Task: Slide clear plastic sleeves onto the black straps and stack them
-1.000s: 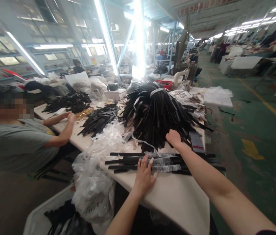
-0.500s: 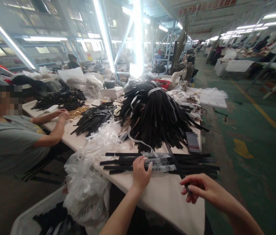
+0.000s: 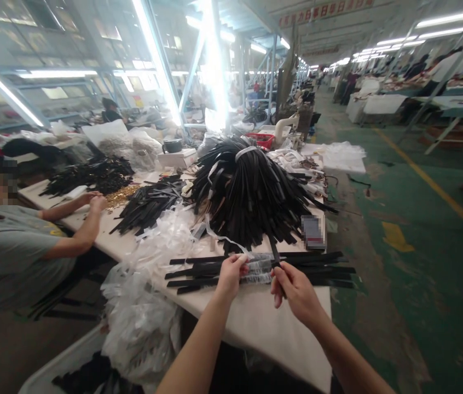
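Note:
My right hand [image 3: 295, 290] is closed around a black strap [image 3: 275, 253] that runs up toward a big tied bundle of black straps [image 3: 252, 197]. My left hand [image 3: 230, 276] has its fingertips pinched together at the flat straps, beside the end of a white ribbon [image 3: 227, 238]; what they hold is too small to make out. Under both hands, several black straps [image 3: 198, 270] lie side by side across the table, with clear plastic film [image 3: 261, 268] around their middles.
Crumpled clear plastic [image 3: 141, 317] hangs over the near-left table edge [image 3: 202, 312], above a white bin [image 3: 46, 372]. A phone-like object [image 3: 312, 232] lies right of the bundle. On the left, a person in a grey shirt [image 3: 13, 246] works by gold-coloured pieces [image 3: 120, 197] and loose black straps [image 3: 147, 202].
My right hand has moved left and up with the strap, close to my left hand. My left hand's fingers have come together into a pinch. The view has shifted slightly to the right.

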Demonstrator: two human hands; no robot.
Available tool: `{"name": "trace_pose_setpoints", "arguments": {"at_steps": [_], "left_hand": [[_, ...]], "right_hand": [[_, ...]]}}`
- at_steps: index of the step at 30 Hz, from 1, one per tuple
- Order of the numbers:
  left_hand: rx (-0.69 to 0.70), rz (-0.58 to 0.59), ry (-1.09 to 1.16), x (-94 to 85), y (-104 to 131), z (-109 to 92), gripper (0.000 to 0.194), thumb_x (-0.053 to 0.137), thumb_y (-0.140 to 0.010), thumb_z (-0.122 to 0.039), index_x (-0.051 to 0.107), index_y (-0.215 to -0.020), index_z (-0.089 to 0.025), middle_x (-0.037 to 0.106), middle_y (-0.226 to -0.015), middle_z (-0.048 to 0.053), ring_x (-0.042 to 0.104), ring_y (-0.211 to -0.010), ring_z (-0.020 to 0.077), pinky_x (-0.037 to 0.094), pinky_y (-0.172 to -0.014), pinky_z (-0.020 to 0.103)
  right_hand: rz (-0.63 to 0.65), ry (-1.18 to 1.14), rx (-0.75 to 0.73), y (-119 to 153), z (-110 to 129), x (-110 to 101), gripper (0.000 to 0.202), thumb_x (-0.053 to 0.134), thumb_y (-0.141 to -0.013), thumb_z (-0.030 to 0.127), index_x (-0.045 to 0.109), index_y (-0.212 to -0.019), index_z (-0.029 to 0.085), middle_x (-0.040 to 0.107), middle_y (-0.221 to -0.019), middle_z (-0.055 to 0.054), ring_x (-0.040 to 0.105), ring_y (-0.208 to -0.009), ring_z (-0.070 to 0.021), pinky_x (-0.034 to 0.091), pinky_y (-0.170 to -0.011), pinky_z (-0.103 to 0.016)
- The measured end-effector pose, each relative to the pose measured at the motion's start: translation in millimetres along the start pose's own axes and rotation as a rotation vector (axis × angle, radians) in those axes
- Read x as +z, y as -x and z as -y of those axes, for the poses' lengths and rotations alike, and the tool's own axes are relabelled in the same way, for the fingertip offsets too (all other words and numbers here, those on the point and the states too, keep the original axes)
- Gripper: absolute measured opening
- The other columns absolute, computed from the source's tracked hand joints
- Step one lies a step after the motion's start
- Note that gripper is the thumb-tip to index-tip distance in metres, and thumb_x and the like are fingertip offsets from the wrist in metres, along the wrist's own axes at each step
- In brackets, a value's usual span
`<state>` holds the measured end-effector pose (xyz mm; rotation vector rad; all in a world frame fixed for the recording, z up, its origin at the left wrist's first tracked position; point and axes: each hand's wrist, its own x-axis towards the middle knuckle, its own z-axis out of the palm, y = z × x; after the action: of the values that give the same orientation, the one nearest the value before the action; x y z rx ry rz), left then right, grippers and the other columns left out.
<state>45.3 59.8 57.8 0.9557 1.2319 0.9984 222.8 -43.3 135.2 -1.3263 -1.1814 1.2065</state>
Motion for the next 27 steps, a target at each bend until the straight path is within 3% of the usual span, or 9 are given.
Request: {"name": "trace_pose_setpoints", "arguments": {"at_steps": [2,4,7,9,12,17,21,24,27], "left_hand": [[-0.012,0.016,0.078,-0.1,8.1,-1.0,0.033,0.074,-0.074,-0.045,0.068,-0.079,-0.013,0.066,-0.072,0.005,0.054,-0.052,0.0095,0.042,-0.052,0.022],[-0.013,0.026,0.134,0.3,13.9,-3.0,0.033,0.078,-0.071,-0.043,0.069,-0.078,-0.012,0.065,-0.071,0.004,0.053,-0.052,0.0085,0.042,-0.052,0.021],[-0.016,0.039,0.193,0.6,19.6,-4.7,0.032,0.082,-0.068,-0.04,0.069,-0.077,-0.012,0.065,-0.069,0.003,0.053,-0.052,0.0082,0.043,-0.053,0.02],[-0.032,0.057,0.227,0.6,21.8,-4.1,0.036,0.078,-0.072,-0.046,0.071,-0.08,-0.012,0.067,-0.072,0.005,0.056,-0.053,0.0101,0.045,-0.052,0.022],[-0.104,0.056,0.267,0.3,22.3,-1.2,0.045,0.076,-0.074,-0.052,0.075,-0.086,-0.01,0.071,-0.077,0.01,0.06,-0.055,0.0132,0.045,-0.05,0.024],[-0.137,-0.057,0.3,-4.6,17.1,1.3,0.039,0.091,-0.06,-0.038,0.075,-0.08,-0.008,0.07,-0.072,0.007,0.057,-0.054,0.0095,0.042,-0.049,0.019],[-0.151,-0.114,0.363,-8.4,14.7,-1.4,0.04,0.092,-0.061,-0.042,0.074,-0.078,-0.01,0.071,-0.075,0.007,0.06,-0.058,0.0103,0.045,-0.051,0.02],[-0.17,-0.122,0.405,-8.1,14.8,-3.7,0.037,0.091,-0.064,-0.038,0.074,-0.08,-0.009,0.072,-0.078,0.008,0.06,-0.057,0.0099,0.045,-0.05,0.019],[-0.18,-0.134,0.456,-8.9,14.6,-5.3,0.03,0.087,-0.072,-0.034,0.074,-0.084,-0.01,0.073,-0.082,0.008,0.06,-0.057,0.0089,0.047,-0.051,0.019]], "right_hand": [[-0.044,-0.063,0.119,-20.6,-20.2,19.6,0.049,0.054,-0.091,0.066,0.063,-0.094,0.017,0.055,-0.058,0.003,0.043,-0.039,-0.0102,0.034,-0.039,-0.021],[-0.074,-0.104,0.174,-40.0,-36.2,35.5,0.05,0.06,-0.085,0.065,0.063,-0.095,0.016,0.054,-0.058,0.004,0.039,-0.039,-0.0091,0.029,-0.038,-0.021],[-0.082,-0.09,0.17,-58.9,-47.3,48.7,0.044,0.066,-0.082,0.058,0.065,-0.085,0.015,0.057,-0.058,0.001,0.044,-0.043,-0.0102,0.032,-0.041,-0.022],[-0.082,-0.064,0.153,-63.6,-48.7,51.9,0.038,0.07,-0.079,0.053,0.065,-0.078,0.015,0.058,-0.057,0.0,0.049,-0.047,-0.012,0.035,-0.045,-0.022],[-0.066,-0.053,0.146,-63.6,-49.2,53.0,0.033,0.073,-0.076,0.048,0.067,-0.076,0.015,0.06,-0.056,0.0,0.054,-0.052,-0.0148,0.038,-0.05,-0.024],[-0.008,-0.044,0.132,-56.2,-56.6,51.4,0.026,0.067,-0.079,0.042,0.069,-0.088,0.017,0.063,-0.062,0.0,0.055,-0.055,-0.016,0.042,-0.053,-0.025],[0.07,-0.01,0.067,-47.8,-63.9,53.2,0.031,0.056,-0.087,0.045,0.068,-0.086,0.017,0.067,-0.07,-0.004,0.06,-0.062,-0.0172,0.047,-0.058,-0.027],[0.024,-0.028,0.092,-41.6,-61.9,58.1,0.039,0.047,-0.093,0.051,0.065,-0.093,0.017,0.064,-0.068,-0.002,0.059,-0.053,-0.0161,0.046,-0.05,-0.026],[0.016,0.096,-0.021,-31.4,-52.7,57.8,0.031,0.046,-0.097,0.043,0.063,-0.1,0.017,0.066,-0.074,-0.002,0.062,-0.06,-0.0169,0.051,-0.058,-0.027]]}}
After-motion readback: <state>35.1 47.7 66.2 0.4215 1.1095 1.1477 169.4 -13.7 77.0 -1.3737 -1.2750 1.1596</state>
